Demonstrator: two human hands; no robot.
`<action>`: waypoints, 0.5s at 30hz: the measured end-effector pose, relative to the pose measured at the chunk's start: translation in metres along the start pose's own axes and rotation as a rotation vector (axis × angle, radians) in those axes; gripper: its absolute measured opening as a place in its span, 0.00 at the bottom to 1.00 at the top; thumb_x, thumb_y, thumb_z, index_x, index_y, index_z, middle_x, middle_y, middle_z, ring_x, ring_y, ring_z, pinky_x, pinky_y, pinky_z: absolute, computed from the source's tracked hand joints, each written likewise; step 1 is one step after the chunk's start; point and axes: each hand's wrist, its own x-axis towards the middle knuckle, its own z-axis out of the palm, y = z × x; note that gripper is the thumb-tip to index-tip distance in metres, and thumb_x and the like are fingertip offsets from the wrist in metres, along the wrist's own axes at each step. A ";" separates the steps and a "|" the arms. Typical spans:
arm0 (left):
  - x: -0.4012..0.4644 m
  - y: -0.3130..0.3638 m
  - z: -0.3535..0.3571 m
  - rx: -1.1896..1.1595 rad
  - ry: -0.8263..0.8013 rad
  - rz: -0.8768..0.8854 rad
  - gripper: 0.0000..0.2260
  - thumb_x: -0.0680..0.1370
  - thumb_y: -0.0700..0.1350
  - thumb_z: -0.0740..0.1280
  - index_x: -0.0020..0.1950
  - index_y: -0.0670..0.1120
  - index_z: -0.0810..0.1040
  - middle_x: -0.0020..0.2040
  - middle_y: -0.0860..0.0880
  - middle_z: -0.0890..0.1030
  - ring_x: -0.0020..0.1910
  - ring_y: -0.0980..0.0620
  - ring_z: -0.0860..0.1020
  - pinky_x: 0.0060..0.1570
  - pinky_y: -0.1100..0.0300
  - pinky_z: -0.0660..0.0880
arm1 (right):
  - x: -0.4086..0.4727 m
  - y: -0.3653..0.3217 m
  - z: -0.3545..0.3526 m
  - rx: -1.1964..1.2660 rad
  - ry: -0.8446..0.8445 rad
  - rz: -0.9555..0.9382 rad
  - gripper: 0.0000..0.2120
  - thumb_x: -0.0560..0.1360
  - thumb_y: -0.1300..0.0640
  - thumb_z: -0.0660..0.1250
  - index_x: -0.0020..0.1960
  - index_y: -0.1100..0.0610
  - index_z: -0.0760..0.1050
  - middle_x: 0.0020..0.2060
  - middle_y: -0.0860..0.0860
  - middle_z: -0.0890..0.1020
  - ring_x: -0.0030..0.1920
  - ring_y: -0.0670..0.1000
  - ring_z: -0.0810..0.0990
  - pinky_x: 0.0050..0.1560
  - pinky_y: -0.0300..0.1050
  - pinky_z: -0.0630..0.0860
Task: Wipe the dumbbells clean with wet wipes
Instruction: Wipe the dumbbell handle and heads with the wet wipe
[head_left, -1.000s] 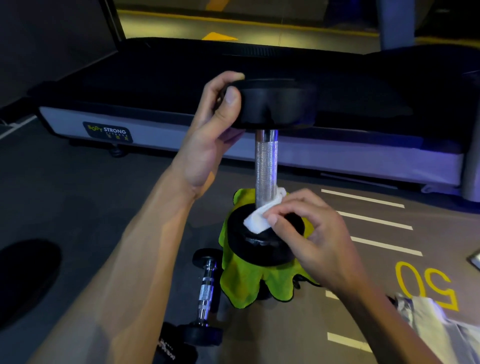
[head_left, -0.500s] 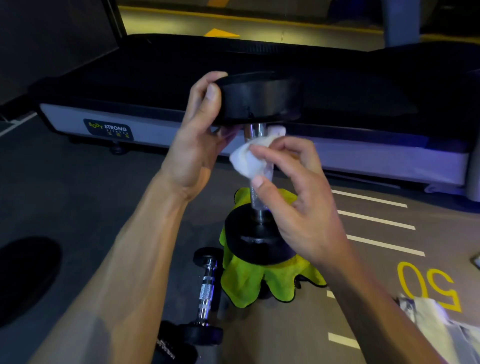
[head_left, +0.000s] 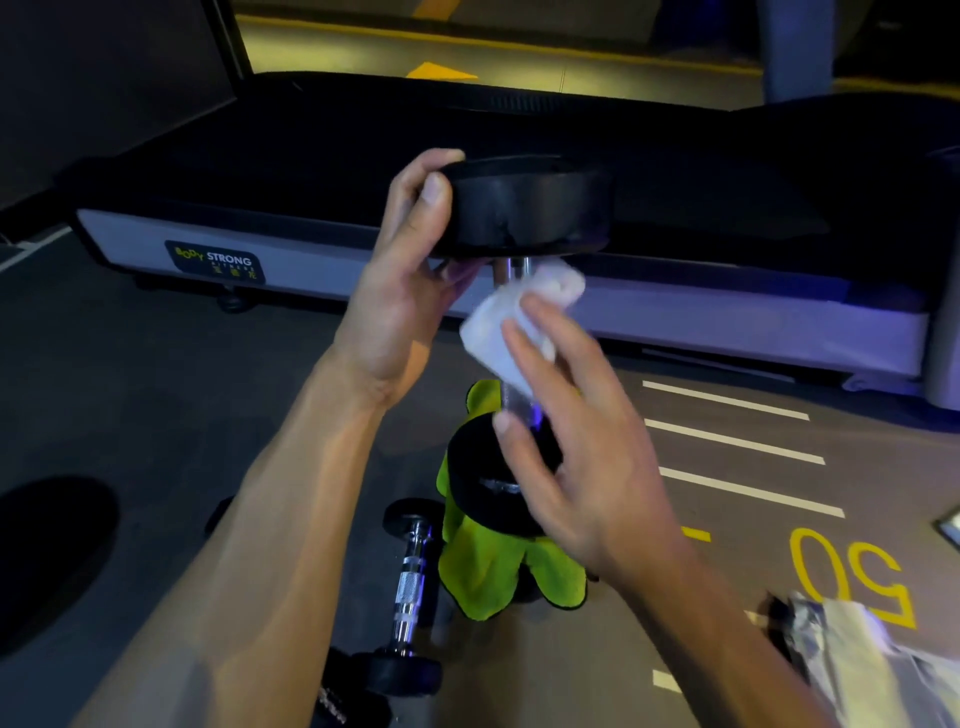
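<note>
Right now my left hand (head_left: 400, 291) grips the top head of the upright dumbbell (head_left: 524, 208), which stands on a green cloth (head_left: 483, 571) on the floor (head_left: 156, 389). My right hand (head_left: 582, 441) presses a white wipe (head_left: 514, 322) against the steel handle, fingers curved around it and covering most of the shaft. Beside the cloth lies a smaller dumbbell (head_left: 410, 587), partly behind my left forearm. Beyond stands a treadmill (head_left: 311, 156). A crinkled packet (head_left: 857, 654) at the lower right is blurred and cut off.
</note>
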 end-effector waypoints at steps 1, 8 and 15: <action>-0.001 0.000 0.000 -0.003 0.008 -0.005 0.16 0.81 0.58 0.62 0.66 0.54 0.72 0.66 0.49 0.76 0.63 0.49 0.76 0.63 0.51 0.71 | -0.009 0.003 0.003 0.019 -0.009 -0.008 0.26 0.82 0.57 0.67 0.78 0.58 0.70 0.80 0.51 0.66 0.80 0.49 0.64 0.76 0.53 0.69; -0.003 -0.001 -0.003 -0.048 -0.011 0.009 0.13 0.84 0.55 0.57 0.66 0.52 0.71 0.67 0.46 0.77 0.64 0.45 0.79 0.67 0.41 0.75 | 0.022 -0.011 -0.005 0.050 0.013 0.047 0.25 0.82 0.51 0.66 0.77 0.54 0.71 0.74 0.47 0.64 0.73 0.47 0.69 0.68 0.44 0.73; -0.006 0.007 0.007 -0.020 0.011 0.000 0.20 0.73 0.61 0.65 0.63 0.55 0.73 0.66 0.47 0.76 0.62 0.46 0.75 0.58 0.53 0.72 | -0.012 0.010 -0.012 0.183 -0.062 0.152 0.06 0.82 0.54 0.66 0.55 0.51 0.81 0.54 0.41 0.76 0.58 0.44 0.78 0.58 0.42 0.72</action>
